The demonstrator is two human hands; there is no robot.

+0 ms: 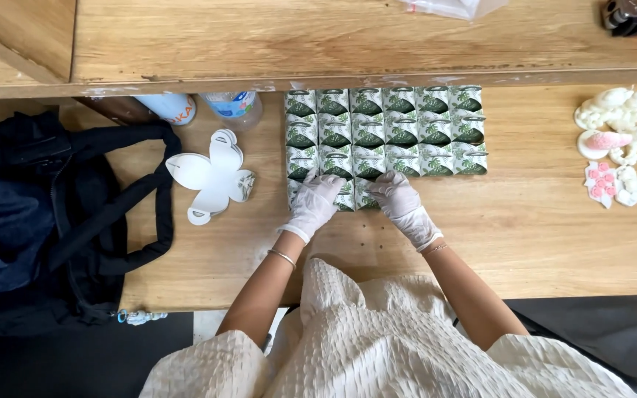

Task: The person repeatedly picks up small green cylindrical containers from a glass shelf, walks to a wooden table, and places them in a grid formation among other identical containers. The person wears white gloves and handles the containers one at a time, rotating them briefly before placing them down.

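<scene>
Head view: far to the left of my grips I see a dark blue bag (31,221) slumped on the desk (540,221), its strap looping toward me. Nearer, still left of the left grip, lies a stack of flat white die-cut box blanks (214,175), and beyond those, under the raised wooden shelf (333,37), stand two bottles (208,107).

My left grip (315,205) is gloved in white; its fingers are spread wide and pressed flat on the near-left edge of the green-and-white folded boxes (388,129). I see nothing clasped in it. Just to its right, my right grip (401,199), also gloved, lies palm down with fingers loosely splayed, touching the nearest short row of boxes between the two grips. It too holds nothing that I can see.

The boxes sit packed in tidy rows, running away from both grips to the shelf's edge and well out to the right of the right grip.

Far right of both grips, a cluster of small white and pastel moulded ornaments (624,144) rests on the desk.
</scene>
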